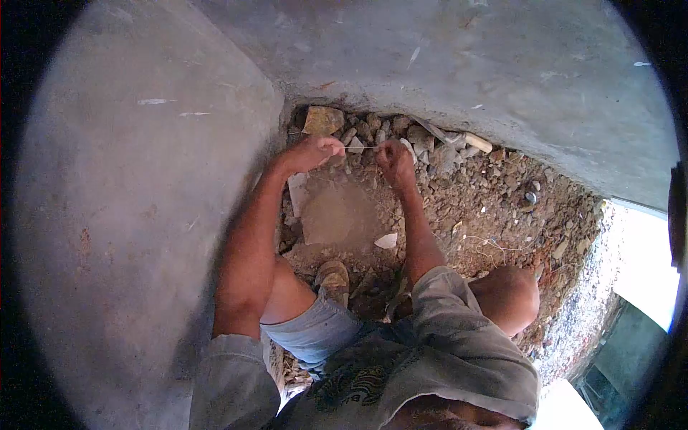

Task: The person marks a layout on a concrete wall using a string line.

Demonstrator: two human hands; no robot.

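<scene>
My left hand (314, 153) and my right hand (395, 162) reach down into a corner between two concrete walls. Both pinch a thin pale string (362, 147) stretched taut and level between them, just above the rubble. The left hand is close to the left wall, the right hand about a hand's width to its right. Under the hands lies a flat grey slab (337, 215). A tan stone (322, 120) rests in the corner just beyond the left hand.
Grey concrete walls stand at the left (143, 215) and along the top (466, 64). Broken stones and earth (494, 208) cover the ground. My shoe (332, 278) rests near the slab, my knee (509, 294) at the right. A bright opening (645, 265) lies far right.
</scene>
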